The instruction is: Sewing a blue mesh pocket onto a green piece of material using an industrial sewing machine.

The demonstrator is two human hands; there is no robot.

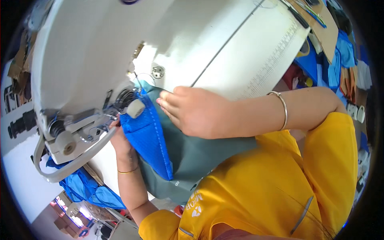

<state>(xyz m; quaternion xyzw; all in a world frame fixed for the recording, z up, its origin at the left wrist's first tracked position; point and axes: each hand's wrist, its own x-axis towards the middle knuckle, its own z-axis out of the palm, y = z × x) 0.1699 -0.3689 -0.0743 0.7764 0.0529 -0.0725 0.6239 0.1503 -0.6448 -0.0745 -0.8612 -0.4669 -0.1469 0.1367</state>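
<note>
A blue textured fabric piece (146, 140), folded to a point at its near end, lies on a grey-green sheet of fabric (176, 152). A pale stitch line runs along its right side. The far end of both layers reaches under the needle area of a white sewing machine (92, 52). My right hand (198, 112) rests on the grey-green fabric just right of the blue piece, its fingers bent and pressed together on the cloth. At the blue piece's left edge is my left hand (122, 138), with its fingers mostly hidden behind the machine's parts.
A curved pale lever (76, 168) hangs at the machine's near left. The white table (236, 52) carries a printed ruler scale at its right. Black-handled tool (298, 18) lies at the far right corner. Blue fabric (86, 186) is heaped at lower left; more lies beyond the right edge.
</note>
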